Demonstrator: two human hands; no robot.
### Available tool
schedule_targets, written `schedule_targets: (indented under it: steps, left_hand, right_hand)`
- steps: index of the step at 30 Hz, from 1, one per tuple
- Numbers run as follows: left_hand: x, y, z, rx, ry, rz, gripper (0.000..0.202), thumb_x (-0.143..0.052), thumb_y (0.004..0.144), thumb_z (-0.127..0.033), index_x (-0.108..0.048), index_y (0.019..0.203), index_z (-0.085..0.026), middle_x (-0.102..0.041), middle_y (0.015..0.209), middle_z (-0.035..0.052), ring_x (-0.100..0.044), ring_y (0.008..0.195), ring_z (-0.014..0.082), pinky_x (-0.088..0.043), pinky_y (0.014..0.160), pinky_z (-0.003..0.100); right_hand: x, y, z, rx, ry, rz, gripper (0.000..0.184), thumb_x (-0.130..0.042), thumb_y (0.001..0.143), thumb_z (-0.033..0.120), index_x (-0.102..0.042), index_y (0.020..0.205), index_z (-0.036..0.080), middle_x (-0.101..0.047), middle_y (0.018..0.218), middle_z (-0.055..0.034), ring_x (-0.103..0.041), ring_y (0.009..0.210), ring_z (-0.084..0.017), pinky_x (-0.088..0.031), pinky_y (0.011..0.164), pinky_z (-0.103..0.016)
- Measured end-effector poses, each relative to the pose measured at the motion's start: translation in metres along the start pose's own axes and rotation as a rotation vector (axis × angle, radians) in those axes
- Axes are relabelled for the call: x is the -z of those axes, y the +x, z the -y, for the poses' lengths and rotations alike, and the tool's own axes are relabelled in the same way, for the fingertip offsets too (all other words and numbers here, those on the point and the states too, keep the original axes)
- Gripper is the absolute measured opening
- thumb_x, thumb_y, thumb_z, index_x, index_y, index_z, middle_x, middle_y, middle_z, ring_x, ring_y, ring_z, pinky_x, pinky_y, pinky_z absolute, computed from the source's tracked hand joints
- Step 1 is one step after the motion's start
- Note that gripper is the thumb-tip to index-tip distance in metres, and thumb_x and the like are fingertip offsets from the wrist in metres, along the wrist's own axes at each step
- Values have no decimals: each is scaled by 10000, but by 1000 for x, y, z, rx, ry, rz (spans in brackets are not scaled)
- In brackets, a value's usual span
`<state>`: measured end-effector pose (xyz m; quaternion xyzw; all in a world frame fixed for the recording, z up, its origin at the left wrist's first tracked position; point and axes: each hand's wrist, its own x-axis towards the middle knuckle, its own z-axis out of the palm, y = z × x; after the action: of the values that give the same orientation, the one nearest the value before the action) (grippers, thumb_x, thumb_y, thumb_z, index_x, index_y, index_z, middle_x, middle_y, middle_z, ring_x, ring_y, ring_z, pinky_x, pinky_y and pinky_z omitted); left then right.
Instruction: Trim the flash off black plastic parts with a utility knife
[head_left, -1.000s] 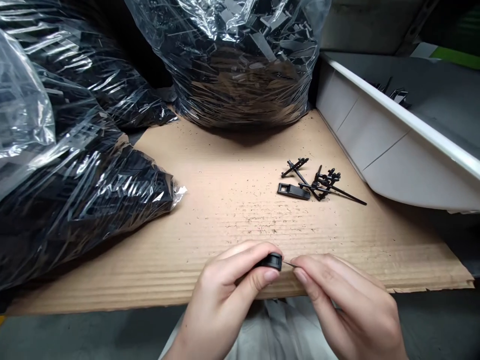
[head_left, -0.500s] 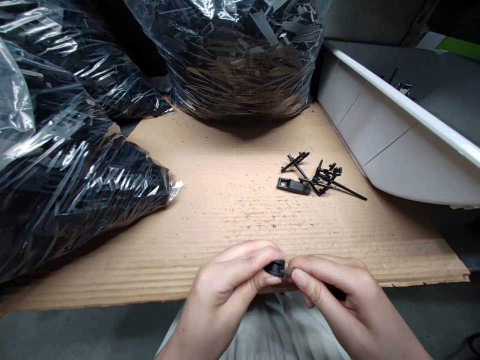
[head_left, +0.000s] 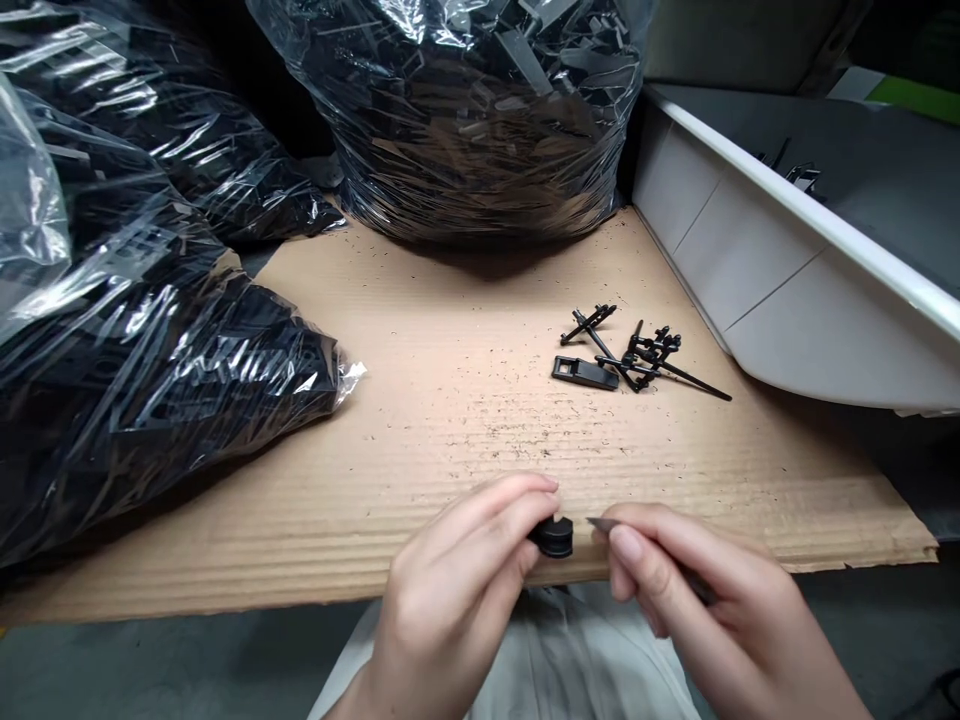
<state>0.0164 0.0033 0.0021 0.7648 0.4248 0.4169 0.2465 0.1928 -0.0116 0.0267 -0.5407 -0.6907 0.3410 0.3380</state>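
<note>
Between the thumb and fingers of my left hand (head_left: 457, 575) is a small black plastic part (head_left: 556, 538) with a rounded, grooved end. My right hand (head_left: 686, 570) grips a knife, whose pointed grey blade (head_left: 602, 523) sticks out past the thumb and forefinger. Most of its handle is hidden in the palm. The blade tip points at the black part, a small gap apart from it. Both hands are over the front edge of the cardboard sheet (head_left: 420, 400).
Black plastic sprues (head_left: 637, 360) and a black clip-like piece (head_left: 585, 373) lie on the cardboard among dark shavings. A clear bag of black parts (head_left: 487, 130) stands behind. Another filled bag (head_left: 172, 340) lies left. A white tray (head_left: 810, 290) borders the right.
The blade was against the black part and is now drawn away to the right. My left hand has turned the part slightly in its fingers.
</note>
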Motion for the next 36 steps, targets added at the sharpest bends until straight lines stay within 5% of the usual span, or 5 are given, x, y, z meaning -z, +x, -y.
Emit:
schedule_targets:
  steps: [12, 26, 28, 32, 36]
  left_hand:
    - [-6, -9, 1, -110, 23, -90, 364, -572, 724, 44, -624, 1022, -159, -652, 1072, 16, -601, 991, 151, -456, 939, 232]
    - [1, 3, -2, 52, -102, -34, 279, -595, 729, -20, -676, 944, -177, -699, 983, 17, -651, 891, 136, -501, 829, 166]
    - [2, 5, -4, 175, -168, -21, 242, -644, 703, -59, -688, 902, -191, -721, 888, -9, -674, 791, 115, -516, 745, 115]
    - [0, 8, -8, 499, -406, -25, 260, -685, 671, -126, -684, 909, -233, -731, 783, -43, -686, 680, 115, -541, 589, 104]
    - [-5, 8, -9, 666, -594, -75, 258, -686, 668, -157, -692, 906, -256, -729, 824, -40, -686, 719, 132, -524, 480, 87]
  right_hand:
    - [-8, -1, 1, 2, 41, 78, 220, -401, 871, 136, -432, 662, 200, -458, 575, 57, -466, 506, -71, -358, 492, -172]
    - [25, 21, 7, -439, 510, 851, 251, -464, 852, 290, -619, 707, 155, -431, 479, 56, -332, 403, -46, -266, 392, -159]
    - [20, 11, 7, -349, 446, 644, 224, -463, 862, 287, -635, 769, 177, -477, 512, 48, -381, 417, -55, -307, 394, -156]
    - [-9, -8, -2, 116, -3, -134, 233, -492, 821, 77, -601, 984, 204, -626, 741, -6, -581, 631, -116, -462, 600, -192]
    - [-32, -11, -15, 335, -278, -321, 261, -504, 804, 30, -558, 1041, 125, -663, 809, -52, -629, 675, -121, -482, 655, -181]
